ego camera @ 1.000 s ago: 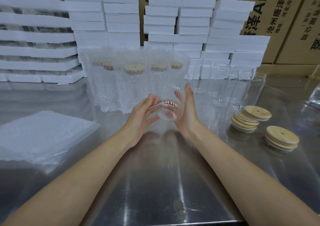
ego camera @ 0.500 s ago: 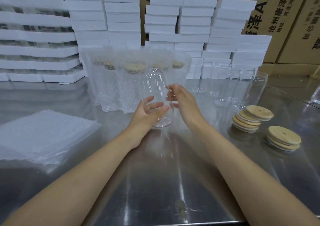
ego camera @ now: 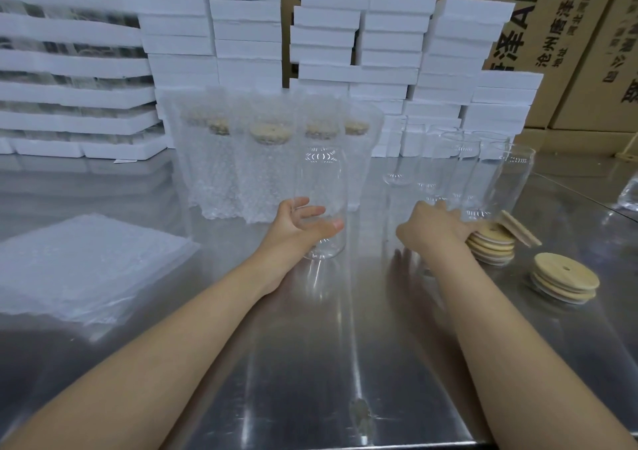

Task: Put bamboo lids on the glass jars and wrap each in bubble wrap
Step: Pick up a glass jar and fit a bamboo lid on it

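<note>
A clear glass jar stands upright on the steel table, and my left hand grips its lower part with thumb and fingers curled round it. My right hand has reached to the nearer stack of bamboo lids; one bamboo lid is tilted up on edge at its fingertips. A second lid stack lies further right. Several bare jars stand behind the lids. Several lidded jars wrapped in bubble wrap stand behind the held jar.
A pile of bubble wrap sheets lies at the left. White foam trays are stacked along the back, with cardboard boxes behind them. The table's front edge runs along the bottom of the view.
The jar went from lying tilted between both hands to standing upright in my left hand. My right hand let go and moved right to the lid stack, lifting a lid.
</note>
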Action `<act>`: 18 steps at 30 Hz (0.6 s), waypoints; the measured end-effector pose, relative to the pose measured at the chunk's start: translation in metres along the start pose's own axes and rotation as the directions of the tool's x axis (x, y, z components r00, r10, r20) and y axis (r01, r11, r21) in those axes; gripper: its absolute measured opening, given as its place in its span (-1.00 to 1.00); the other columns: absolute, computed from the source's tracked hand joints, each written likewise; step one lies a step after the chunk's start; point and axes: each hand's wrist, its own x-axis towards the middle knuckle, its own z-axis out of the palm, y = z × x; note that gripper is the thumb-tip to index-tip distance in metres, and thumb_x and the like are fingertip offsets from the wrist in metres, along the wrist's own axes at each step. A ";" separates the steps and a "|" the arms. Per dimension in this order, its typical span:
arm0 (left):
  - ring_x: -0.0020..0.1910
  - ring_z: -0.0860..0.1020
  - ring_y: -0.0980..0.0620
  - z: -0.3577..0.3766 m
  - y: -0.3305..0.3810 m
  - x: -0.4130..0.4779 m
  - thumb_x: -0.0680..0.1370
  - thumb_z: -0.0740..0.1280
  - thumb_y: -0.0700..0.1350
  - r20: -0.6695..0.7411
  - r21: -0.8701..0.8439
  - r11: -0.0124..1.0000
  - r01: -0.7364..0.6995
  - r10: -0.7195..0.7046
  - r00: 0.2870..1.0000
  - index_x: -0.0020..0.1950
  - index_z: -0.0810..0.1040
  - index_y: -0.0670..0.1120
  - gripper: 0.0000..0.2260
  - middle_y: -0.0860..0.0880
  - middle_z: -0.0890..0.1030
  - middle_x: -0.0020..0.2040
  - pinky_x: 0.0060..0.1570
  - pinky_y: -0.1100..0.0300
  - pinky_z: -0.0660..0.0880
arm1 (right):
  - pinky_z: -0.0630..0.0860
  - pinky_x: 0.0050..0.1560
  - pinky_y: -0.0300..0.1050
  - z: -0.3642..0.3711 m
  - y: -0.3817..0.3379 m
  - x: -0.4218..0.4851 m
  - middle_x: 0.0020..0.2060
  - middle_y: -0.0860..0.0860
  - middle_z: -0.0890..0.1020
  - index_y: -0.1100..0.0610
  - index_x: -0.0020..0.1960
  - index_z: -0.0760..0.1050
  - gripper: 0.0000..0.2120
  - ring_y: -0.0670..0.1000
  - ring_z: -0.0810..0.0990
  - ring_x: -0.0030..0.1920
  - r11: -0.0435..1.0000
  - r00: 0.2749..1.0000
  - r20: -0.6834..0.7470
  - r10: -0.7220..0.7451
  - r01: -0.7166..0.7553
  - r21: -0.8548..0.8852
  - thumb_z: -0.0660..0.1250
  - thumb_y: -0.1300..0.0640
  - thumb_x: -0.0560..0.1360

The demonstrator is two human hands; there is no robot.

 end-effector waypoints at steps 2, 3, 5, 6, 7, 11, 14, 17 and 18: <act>0.06 0.61 0.23 0.000 0.001 -0.001 0.25 0.52 0.08 0.006 0.002 1.000 -0.003 0.003 1.000 0.35 0.28 -0.02 -0.25 0.11 0.55 0.21 0.09 0.14 0.56 | -0.08 0.36 0.50 -0.003 0.004 0.001 0.51 0.14 0.15 0.10 0.45 0.29 -0.47 0.28 0.07 0.50 1.000 1.000 -0.010 0.023 -0.023 0.013 0.17 0.09 0.48; 0.06 0.61 0.22 0.000 0.001 -0.001 0.25 0.52 0.07 0.009 0.001 1.000 -0.003 0.003 1.000 0.36 0.28 -0.02 -0.25 0.11 0.55 0.21 0.11 0.13 0.56 | -0.10 0.36 0.51 -0.004 0.007 0.001 0.52 0.14 0.14 0.10 0.47 0.27 -0.45 0.30 0.04 0.51 0.999 0.999 0.012 0.044 -0.044 0.005 0.17 0.09 0.49; 0.06 0.61 0.21 0.000 0.002 -0.001 0.25 0.52 0.07 0.010 -0.001 1.000 0.002 -0.002 1.000 0.36 0.28 -0.02 -0.25 0.11 0.55 0.21 0.15 0.09 0.54 | -0.10 0.36 0.50 -0.004 0.011 0.001 0.52 0.17 0.15 0.11 0.49 0.26 -0.46 0.32 0.05 0.50 0.997 0.996 0.064 0.064 -0.061 -0.050 0.16 0.09 0.51; 0.06 0.61 0.21 0.000 0.002 -0.001 0.25 0.52 0.07 0.011 -0.002 1.000 0.005 -0.005 1.000 0.36 0.28 -0.02 -0.25 0.10 0.55 0.21 0.16 0.08 0.54 | -0.07 0.37 0.49 -0.004 0.011 -0.001 0.51 0.17 0.18 0.12 0.47 0.28 -0.48 0.31 0.08 0.50 0.996 0.996 0.068 0.056 -0.050 -0.078 0.17 0.10 0.51; 0.05 0.61 0.22 0.000 0.002 -0.001 0.26 0.52 0.06 0.012 -0.002 1.000 0.008 -0.008 1.000 0.36 0.28 -0.02 -0.25 0.09 0.55 0.22 0.16 0.08 0.54 | -0.01 0.39 0.46 -0.004 0.009 -0.003 0.48 0.17 0.22 0.12 0.45 0.30 -0.50 0.30 0.12 0.48 0.996 0.998 0.051 0.033 -0.028 -0.090 0.17 0.12 0.51; 0.08 0.61 0.18 0.002 0.003 -0.001 0.25 0.52 0.07 0.006 0.014 1.000 0.017 -0.017 1.000 0.36 0.27 -0.01 -0.25 0.10 0.55 0.23 0.21 0.04 0.51 | 0.34 0.29 0.10 0.003 -0.003 -0.010 0.33 0.17 0.37 0.15 0.38 0.35 -0.57 0.21 0.33 0.36 0.978 0.978 -0.100 -0.182 0.190 0.084 0.19 0.21 0.51; 0.19 0.53 0.21 0.002 0.003 -0.002 0.23 0.52 0.08 -0.003 0.045 0.999 0.023 -0.022 1.000 0.35 0.27 0.01 -0.23 0.13 0.54 0.22 0.23 0.10 0.47 | 0.39 0.24 0.01 0.010 -0.011 -0.011 0.30 0.17 0.41 0.18 0.36 0.40 -0.59 0.19 0.40 0.32 0.914 0.934 -0.152 -0.323 0.349 0.204 0.21 0.28 0.51; 0.30 0.42 0.23 0.001 0.002 -0.002 0.26 0.58 0.04 0.005 0.071 0.997 0.017 -0.017 1.000 0.36 0.26 0.01 -0.22 0.13 0.51 0.25 0.14 0.27 0.40 | 0.40 0.27 0.01 0.014 -0.012 -0.007 0.28 0.18 0.44 0.23 0.29 0.47 -0.66 0.21 0.39 0.31 0.898 0.931 -0.181 -0.318 0.357 0.258 0.24 0.23 0.52; 0.31 0.41 0.22 0.001 0.001 -0.002 0.30 0.59 0.00 0.004 0.077 0.997 0.009 -0.009 1.000 0.37 0.26 0.01 -0.25 0.14 0.50 0.25 0.12 0.29 0.38 | 0.39 0.27 0.02 0.015 -0.011 -0.005 0.26 0.18 0.46 0.24 0.25 0.50 -0.68 0.24 0.39 0.30 0.911 0.937 -0.175 -0.302 0.337 0.238 0.23 0.18 0.52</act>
